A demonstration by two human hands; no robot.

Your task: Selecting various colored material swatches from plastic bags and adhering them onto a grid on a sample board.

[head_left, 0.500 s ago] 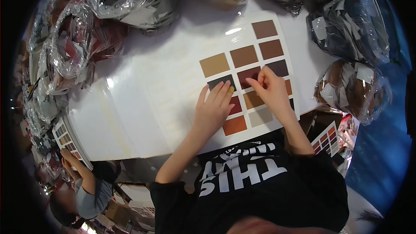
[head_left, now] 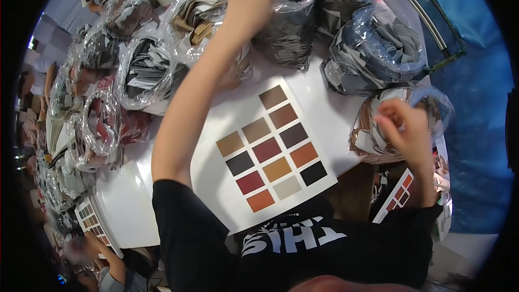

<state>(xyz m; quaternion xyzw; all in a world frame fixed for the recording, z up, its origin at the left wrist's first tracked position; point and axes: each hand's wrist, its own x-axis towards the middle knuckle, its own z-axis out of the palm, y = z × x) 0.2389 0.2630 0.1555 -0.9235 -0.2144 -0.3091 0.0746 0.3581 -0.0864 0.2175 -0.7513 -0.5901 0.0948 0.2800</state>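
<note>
A white card (head_left: 208,181) lies on the white table (head_left: 130,205) in front of me, with several square colour swatches (head_left: 267,150) on it in rows: browns, dark reds, orange, beige and near-black. My left hand (head_left: 250,0) is stretched far out, its fingers down in a clear plastic bag of dark pieces (head_left: 286,27). My right hand (head_left: 403,124) is raised with its fingers curled together, above a clear bag of brown and white pieces (head_left: 367,135) at the right. Neither hand touches the card.
Several clear plastic bags of cut pieces ring the table at the back and left (head_left: 140,70). Another swatch card (head_left: 89,219) lies at the lower left by another person's hand (head_left: 102,251). A small swatch card (head_left: 397,194) sits below my right arm. Blue sheeting (head_left: 470,103) hangs at the right.
Both hands have left the swatch card. My left arm has reached out to the far bag, and my right hand has lifted to the right toward the bag there.
</note>
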